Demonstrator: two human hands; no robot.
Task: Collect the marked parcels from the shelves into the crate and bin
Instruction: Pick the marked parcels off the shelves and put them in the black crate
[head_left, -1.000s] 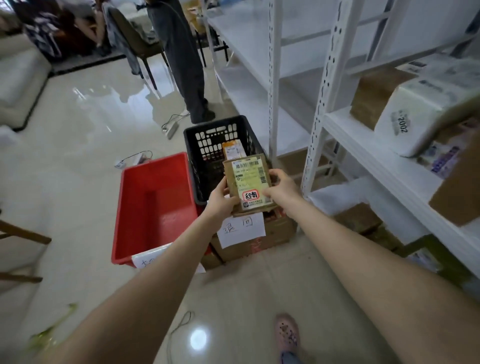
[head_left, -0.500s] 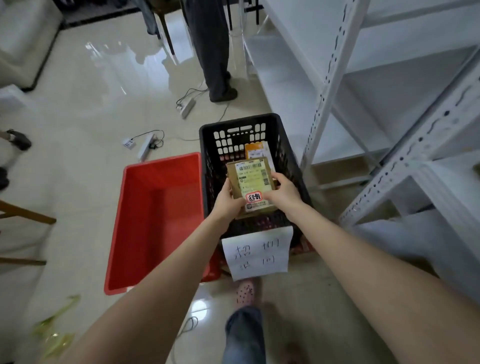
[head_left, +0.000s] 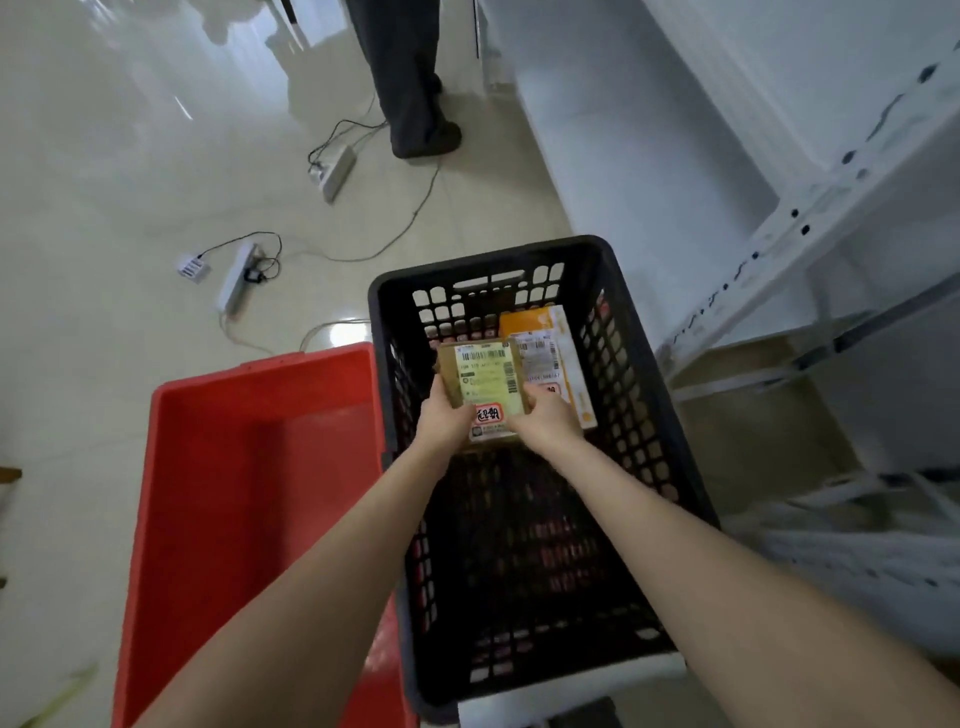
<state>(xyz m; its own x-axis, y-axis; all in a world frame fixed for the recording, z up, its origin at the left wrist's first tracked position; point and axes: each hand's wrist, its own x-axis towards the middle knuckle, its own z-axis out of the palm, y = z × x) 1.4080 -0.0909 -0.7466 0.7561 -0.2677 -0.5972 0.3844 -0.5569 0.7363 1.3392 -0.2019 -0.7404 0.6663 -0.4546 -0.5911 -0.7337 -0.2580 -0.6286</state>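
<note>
"As I look down through the head view, I have the small brown parcel (head_left: 483, 376) between both hands, low inside the black crate (head_left: 644, 395), towards its far end."

"How do your fingers sit on it?"

"My left hand (head_left: 441, 421) is curled round its left edge, and my right hand (head_left: 545, 423) clasps the lower right corner. Both are gripping the box, neither one slack. Most of my fingers are hidden behind it, so I can't tell just how they lie underneath."

"Which face is up?"

"The one with the pale yellow shipping label, barcodes at the top. Below it is a red-and-white sticker with characters, partly covered by my hands."

"Anything else in the crate?"

"One other parcel (head_left: 550, 343) — orange and white, with a printed label — lies at the far right, just beside the box I hold and partly behind it. Whether the two touch, I cannot tell."

"And the bin?"

"The red bin (head_left: 260, 467) stands on the floor right against the crate's left wall, its open top facing me."

"What's around you?"

"White metal shelving (head_left: 779, 234) rises on my right, close to the crate. Beyond the crate, on the glossy pale floor (head_left: 104, 208), lie two white power strips — one nearer (head_left: 236, 278), one farther (head_left: 337, 171) — with thin cables trailing from them. By the farther strip stands a person's dark trouser leg (head_left: 410, 93) and shoe. A white sheet (head_left: 571, 680) shows at the crate's near edge, too cut off to read."
</note>
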